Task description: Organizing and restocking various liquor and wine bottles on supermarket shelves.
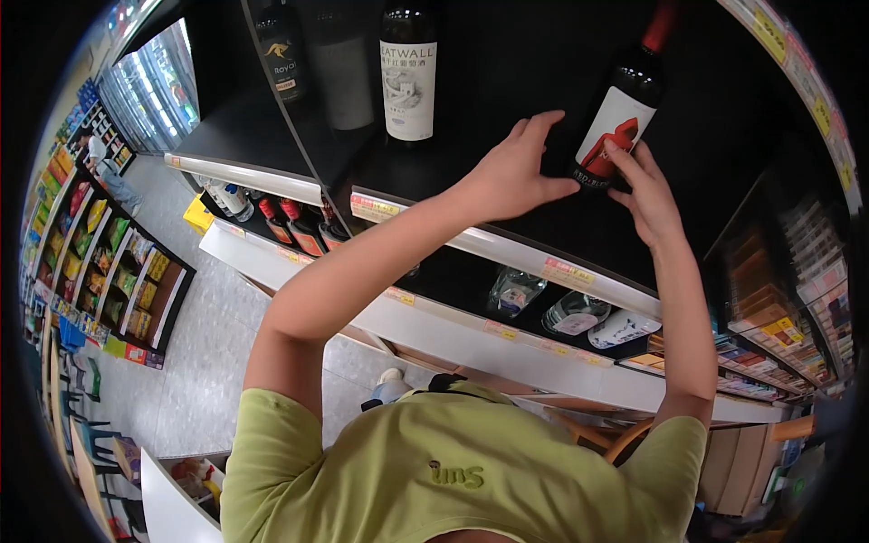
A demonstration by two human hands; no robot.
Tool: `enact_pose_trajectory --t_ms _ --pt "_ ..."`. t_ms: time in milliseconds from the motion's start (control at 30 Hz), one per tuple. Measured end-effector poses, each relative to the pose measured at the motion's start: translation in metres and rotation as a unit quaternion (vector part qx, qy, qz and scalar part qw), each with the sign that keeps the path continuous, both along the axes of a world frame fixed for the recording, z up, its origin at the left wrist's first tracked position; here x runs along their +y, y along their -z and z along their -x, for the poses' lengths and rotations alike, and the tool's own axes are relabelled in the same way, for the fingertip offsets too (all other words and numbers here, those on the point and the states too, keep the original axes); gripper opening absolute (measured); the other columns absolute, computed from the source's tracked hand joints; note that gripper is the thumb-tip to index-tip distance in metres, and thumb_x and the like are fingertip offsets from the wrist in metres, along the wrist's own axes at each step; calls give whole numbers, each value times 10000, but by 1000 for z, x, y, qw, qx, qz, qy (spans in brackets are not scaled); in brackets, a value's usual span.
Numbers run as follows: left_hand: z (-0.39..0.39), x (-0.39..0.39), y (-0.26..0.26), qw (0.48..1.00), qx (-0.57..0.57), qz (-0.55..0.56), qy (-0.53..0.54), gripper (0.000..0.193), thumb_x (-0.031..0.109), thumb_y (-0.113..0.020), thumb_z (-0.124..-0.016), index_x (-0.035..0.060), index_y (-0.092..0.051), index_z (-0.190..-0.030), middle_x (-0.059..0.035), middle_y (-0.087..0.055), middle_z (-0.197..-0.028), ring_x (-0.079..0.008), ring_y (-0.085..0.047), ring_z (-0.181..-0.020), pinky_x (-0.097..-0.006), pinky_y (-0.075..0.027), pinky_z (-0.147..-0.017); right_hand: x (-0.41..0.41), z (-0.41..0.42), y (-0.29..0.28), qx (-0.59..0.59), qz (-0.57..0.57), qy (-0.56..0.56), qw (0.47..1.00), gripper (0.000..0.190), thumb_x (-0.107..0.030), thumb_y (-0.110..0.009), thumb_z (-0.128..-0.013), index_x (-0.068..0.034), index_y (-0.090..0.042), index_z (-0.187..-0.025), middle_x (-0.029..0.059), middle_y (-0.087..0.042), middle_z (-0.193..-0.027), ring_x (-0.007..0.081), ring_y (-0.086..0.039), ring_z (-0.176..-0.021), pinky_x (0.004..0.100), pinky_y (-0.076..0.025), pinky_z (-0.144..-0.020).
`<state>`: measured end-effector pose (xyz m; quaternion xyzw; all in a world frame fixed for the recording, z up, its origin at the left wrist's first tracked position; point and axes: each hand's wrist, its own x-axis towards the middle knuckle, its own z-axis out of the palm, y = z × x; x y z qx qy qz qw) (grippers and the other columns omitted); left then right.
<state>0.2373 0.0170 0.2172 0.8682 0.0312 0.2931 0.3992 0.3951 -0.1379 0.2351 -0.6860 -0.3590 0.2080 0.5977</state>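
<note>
My right hand [652, 197] grips the lower part of a dark glass wine bottle [614, 112]. This bottle has a red neck wrap and a white label with a red figure, and it leans to the right over the black shelf [468, 180]. With fingers and thumb spread, my left hand [509, 166] reaches just left of its base. Whether the left thumb touches the glass cannot be told. Farther left stands an upright wine bottle [409, 88] with a cream label showing a wall drawing. A dark bottle with a gold emblem [280, 58] is beyond the divider [288, 122].
Clear glass bottles [517, 292] and red-capped bottles [292, 227] sit on the lower shelf. A white price-tag rail [475, 244] edges the upper one. Packed goods [781, 319] fill shelves at right. A snack rack [112, 265] and a person [102, 159] are across the floor.
</note>
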Motion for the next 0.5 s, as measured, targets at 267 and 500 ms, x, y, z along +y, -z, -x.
enact_pose_trajectory --t_ms 267,500 --pt "-72 11 0 996 78 34 39 985 432 -807 -724 -57 -308 -1418 -300 -493 -1321 -369 -504 -1247 -384 -406 -1030 -1 3 7 4 -20 14 1000 795 -534 -628 -860 -96 -305 -1440 179 -392 -1439 333 -322 -1374 589 -235 -1076" --pt "-75 15 14 997 44 29 54 887 459 -758 -757 -100 -384 -1336 -326 -531 -1258 -384 -546 -1194 -371 -431 -991 3 13 5 30 -30 42 998 616 -474 -633 -890 -152 -424 -1372 80 -465 -1369 246 -377 -1324 557 -272 -1058"
